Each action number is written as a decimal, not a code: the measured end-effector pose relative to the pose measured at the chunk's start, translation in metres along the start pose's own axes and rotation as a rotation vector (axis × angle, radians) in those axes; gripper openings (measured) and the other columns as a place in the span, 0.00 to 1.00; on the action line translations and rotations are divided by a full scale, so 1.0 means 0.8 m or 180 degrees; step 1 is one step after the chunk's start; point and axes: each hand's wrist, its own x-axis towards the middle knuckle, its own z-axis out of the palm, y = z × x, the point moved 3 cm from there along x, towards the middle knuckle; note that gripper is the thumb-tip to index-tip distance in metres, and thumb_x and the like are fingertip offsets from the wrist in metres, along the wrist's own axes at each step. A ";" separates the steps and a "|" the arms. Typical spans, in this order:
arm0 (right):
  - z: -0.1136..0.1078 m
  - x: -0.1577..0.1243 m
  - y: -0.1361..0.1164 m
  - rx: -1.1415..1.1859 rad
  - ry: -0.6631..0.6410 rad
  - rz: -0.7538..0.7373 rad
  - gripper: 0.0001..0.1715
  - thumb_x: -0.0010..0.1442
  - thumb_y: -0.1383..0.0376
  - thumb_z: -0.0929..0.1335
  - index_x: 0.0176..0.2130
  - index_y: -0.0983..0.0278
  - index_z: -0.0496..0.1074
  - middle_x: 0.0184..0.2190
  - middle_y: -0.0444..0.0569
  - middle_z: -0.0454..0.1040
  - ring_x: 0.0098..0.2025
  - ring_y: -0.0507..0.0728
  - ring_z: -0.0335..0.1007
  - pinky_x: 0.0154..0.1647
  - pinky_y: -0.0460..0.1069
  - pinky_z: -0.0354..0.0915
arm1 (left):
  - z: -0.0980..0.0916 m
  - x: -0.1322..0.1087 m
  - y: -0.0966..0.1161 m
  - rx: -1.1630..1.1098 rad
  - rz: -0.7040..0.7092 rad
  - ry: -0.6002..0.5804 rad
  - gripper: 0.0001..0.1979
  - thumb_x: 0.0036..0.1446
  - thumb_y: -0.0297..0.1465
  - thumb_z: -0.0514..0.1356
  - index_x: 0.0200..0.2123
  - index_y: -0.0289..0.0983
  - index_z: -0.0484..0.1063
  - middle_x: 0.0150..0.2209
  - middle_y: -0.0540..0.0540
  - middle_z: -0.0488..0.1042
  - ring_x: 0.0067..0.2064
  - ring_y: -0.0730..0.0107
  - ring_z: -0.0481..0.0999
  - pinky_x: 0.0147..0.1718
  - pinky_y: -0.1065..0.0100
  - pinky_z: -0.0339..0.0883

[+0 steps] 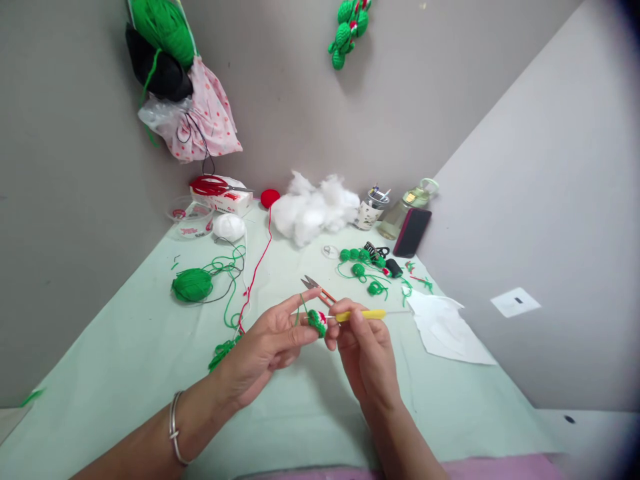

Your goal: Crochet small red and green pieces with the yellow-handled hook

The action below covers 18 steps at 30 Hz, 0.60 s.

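My left hand pinches a small green, red and white crocheted piece, with its index finger stretched out and green yarn running over it. My right hand grips a yellow-handled crochet hook whose tip meets the piece. Both hands hover above a pale green table. Small thread snips lie just beyond my fingers.
A green yarn ball lies to the left, a red yarn ball and white stuffing at the back. Several small green crocheted balls, a phone, a bottle, a cup and white paper sit right. Bags hang on the wall.
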 end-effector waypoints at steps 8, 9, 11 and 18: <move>-0.012 0.009 -0.010 0.0235 0.0198 0.0164 0.19 0.66 0.52 0.72 0.30 0.62 0.76 0.25 0.43 0.66 0.22 0.49 0.56 0.18 0.44 0.59 | 0.000 0.001 -0.003 -0.0348 -0.0091 -0.0441 0.20 0.59 0.27 0.69 0.55 0.40 0.81 0.23 0.59 0.54 0.20 0.84 0.43 0.20 0.73 0.37; -0.011 0.008 -0.009 0.0259 0.0143 0.0200 0.19 0.66 0.52 0.72 0.30 0.62 0.75 0.24 0.42 0.65 0.22 0.49 0.55 0.17 0.43 0.57 | 0.000 0.001 -0.003 -0.0398 -0.0076 -0.0417 0.19 0.58 0.27 0.69 0.54 0.39 0.81 0.23 0.59 0.54 0.20 0.84 0.43 0.20 0.73 0.38; -0.005 0.006 -0.007 0.0333 -0.0056 0.0260 0.19 0.67 0.51 0.71 0.31 0.62 0.74 0.23 0.41 0.64 0.21 0.49 0.55 0.17 0.43 0.57 | 0.001 0.001 -0.003 -0.0460 -0.0042 -0.0327 0.18 0.57 0.28 0.68 0.52 0.37 0.82 0.23 0.58 0.55 0.20 0.84 0.43 0.20 0.73 0.38; 0.008 -0.007 0.000 0.0261 -0.0450 0.0114 0.11 0.64 0.56 0.76 0.35 0.61 0.81 0.26 0.44 0.74 0.23 0.49 0.68 0.22 0.44 0.65 | -0.001 0.006 -0.013 0.0011 0.0017 -0.0029 0.19 0.57 0.34 0.71 0.52 0.37 0.78 0.31 0.51 0.72 0.22 0.83 0.49 0.22 0.71 0.39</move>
